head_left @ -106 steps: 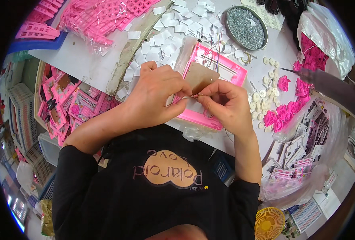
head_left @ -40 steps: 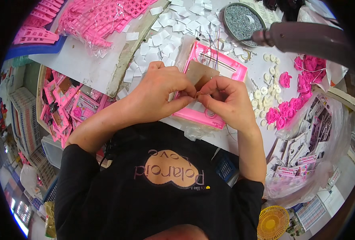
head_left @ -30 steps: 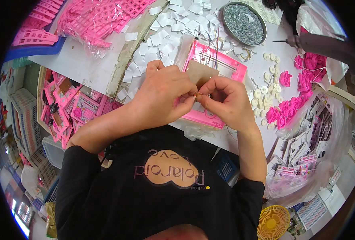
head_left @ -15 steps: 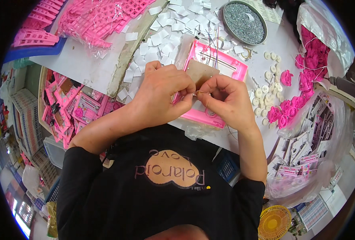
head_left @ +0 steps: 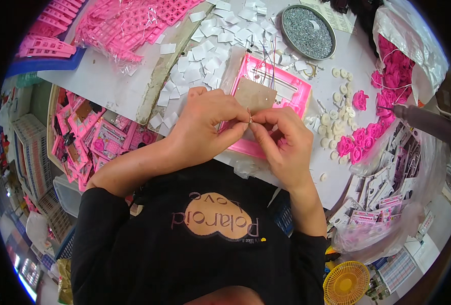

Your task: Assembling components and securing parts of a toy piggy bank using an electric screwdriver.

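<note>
My left hand point(head_left: 210, 122) and my right hand point(head_left: 284, 142) meet with closed fingertips over a pink plastic housing point(head_left: 300, 90). Both pinch thin wire point(head_left: 250, 117), whose ends poke up between the fingertips; how many strands there are I cannot make out. Behind my hands, a brown board point(head_left: 255, 94) lies on the housing. Several thin coloured wires point(head_left: 273, 68) rise from the housing's far part. My hands cover much of its near left side.
White paper squares point(head_left: 212, 63) lie behind and left. A round dish point(head_left: 283, 28) holds small screws. White round parts point(head_left: 337, 114) and pink rose-shaped pieces point(head_left: 360, 137) are at right, beside a dark handheld tool point(head_left: 423, 121). A bin of pink assemblies point(head_left: 108, 140) stands left.
My right hand has turned slightly and drawn nearer to my left fingertips. The wire now stands upright between them. The dark tool at right has swung farther into view.
</note>
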Motion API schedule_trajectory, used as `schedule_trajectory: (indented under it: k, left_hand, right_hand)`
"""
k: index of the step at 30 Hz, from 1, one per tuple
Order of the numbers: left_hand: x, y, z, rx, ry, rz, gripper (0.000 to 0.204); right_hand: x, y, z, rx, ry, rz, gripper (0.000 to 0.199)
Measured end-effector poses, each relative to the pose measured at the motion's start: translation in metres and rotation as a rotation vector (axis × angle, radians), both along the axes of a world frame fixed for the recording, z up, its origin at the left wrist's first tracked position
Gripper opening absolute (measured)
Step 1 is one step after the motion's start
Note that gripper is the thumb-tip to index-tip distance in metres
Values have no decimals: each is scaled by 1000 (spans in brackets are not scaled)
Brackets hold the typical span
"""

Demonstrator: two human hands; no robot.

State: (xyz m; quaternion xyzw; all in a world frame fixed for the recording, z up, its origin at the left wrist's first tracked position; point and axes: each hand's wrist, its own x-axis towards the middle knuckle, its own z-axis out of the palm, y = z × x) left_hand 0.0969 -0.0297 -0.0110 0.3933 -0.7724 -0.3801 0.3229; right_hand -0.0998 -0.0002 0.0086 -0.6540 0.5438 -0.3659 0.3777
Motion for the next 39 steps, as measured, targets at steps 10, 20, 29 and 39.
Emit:
schedule_trajectory:
  k: [10,20,29,39]
  left_hand:
    - [13,-28,18,898,139,-135,13]
    - [11,-32,4,199,-40,-323,20]
    - [10,-13,-20,-133,-18,-251,19]
    - [5,-11,-17,39,-35,-26,28]
  right_hand:
    - [6,0,-7,-544,433,228,24]
    - [8,13,-4,-510,549,202,25]
    - [18,11,-14,-484,706,281,13]
    - [15,23,4,-289,747,360,29]
